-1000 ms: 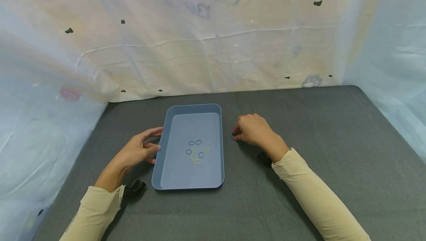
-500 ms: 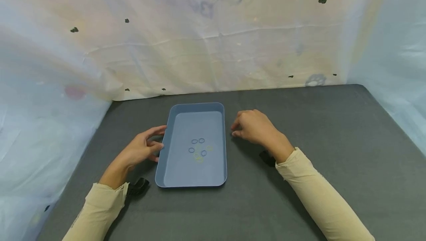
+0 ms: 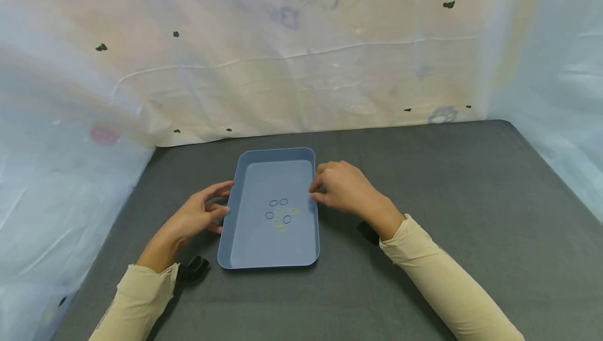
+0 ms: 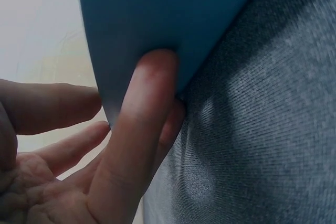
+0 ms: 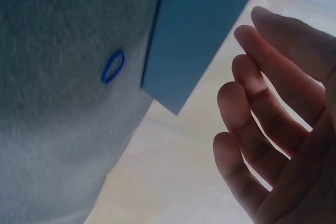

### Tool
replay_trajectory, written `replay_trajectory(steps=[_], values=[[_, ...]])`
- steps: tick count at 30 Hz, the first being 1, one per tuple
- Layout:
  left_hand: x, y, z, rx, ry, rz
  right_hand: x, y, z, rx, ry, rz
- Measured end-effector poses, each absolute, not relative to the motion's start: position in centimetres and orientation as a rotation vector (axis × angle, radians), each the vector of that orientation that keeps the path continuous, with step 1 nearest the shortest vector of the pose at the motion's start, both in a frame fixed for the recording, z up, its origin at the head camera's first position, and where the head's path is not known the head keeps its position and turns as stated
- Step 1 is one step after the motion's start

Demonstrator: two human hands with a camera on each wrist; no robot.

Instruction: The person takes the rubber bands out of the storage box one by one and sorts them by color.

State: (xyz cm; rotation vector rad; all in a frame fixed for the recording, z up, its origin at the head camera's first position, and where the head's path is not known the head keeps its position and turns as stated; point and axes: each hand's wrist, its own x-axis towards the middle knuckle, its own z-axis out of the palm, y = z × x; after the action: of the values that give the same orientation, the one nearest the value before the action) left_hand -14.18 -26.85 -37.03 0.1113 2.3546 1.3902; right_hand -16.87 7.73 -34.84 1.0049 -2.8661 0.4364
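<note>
The blue-grey tray (image 3: 268, 251) lies on the dark cloth, holding several small blue rubber bands (image 3: 287, 216) and yellow rubber bands (image 3: 294, 208). My left hand (image 3: 195, 214) touches its left side; the left wrist view shows the thumb pressed flat on the outer wall and other fingertips at the rim. My right hand (image 3: 344, 188) hovers at the tray's right rim, fingers slightly bent with thumb and index tips close together. No band shows in those fingers. In the right wrist view a blue rubber band (image 5: 118, 71) lies on the cloth beside the tray, hidden in the head view.
Dark grey cloth (image 3: 433, 200) covers the table around the tray. A pale plastic sheet (image 3: 282, 84) hangs behind the far edge, with bluish sheeting at both sides. Black wrist straps (image 3: 193, 269) are on both wrists.
My right hand has moved left from the cloth to the tray's right rim. The blue band seen by its fingertips earlier is out of sight in the head view. My left hand stays put.
</note>
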Motion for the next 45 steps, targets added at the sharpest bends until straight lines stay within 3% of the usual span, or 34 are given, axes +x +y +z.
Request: replay_trajectory(steps=[28, 45], values=[[-14.1, -28.0, -36.9, 0.150, 2.332, 1.424, -16.2, 4.2, -36.3, 1.284, -2.742, 0.390], [-14.1, -28.0, -37.2, 0.119, 2.292, 1.444, -15.3, 3.0, -37.4, 1.278, -2.722, 0.386]])
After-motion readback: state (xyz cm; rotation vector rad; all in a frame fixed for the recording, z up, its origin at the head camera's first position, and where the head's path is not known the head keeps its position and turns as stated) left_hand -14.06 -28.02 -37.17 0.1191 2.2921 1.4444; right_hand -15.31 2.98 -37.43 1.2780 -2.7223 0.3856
